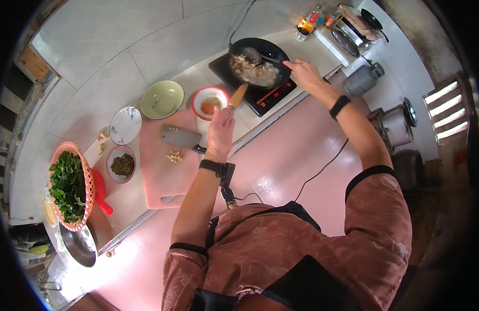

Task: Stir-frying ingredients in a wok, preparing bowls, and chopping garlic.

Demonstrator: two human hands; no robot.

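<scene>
My right hand (303,76) grips the dark handle of a metal ladle (252,55), whose bowl rests inside a black wok (274,46). Pale, lightly browned pieces of food (255,72) lie in bubbling liquid in the wok. Under the wok is a black induction cooktop (263,103) with lit red markings. With its fingers at the end of the wok's wooden handle (238,95), my left hand (221,130) holds the wok. Just beyond that hand sits a red-rimmed white bowl (196,113) containing reddish and yellowish seasonings.
A cleaver (181,135) and chopped garlic-like bits (174,156) lie on a pink cutting board (158,186). Around it are a green bowl (161,97), a white plate (125,124), a bowl of dark chopped food (123,165) and a basket of leafy greens (68,186). Bottles (309,21) stand far right.
</scene>
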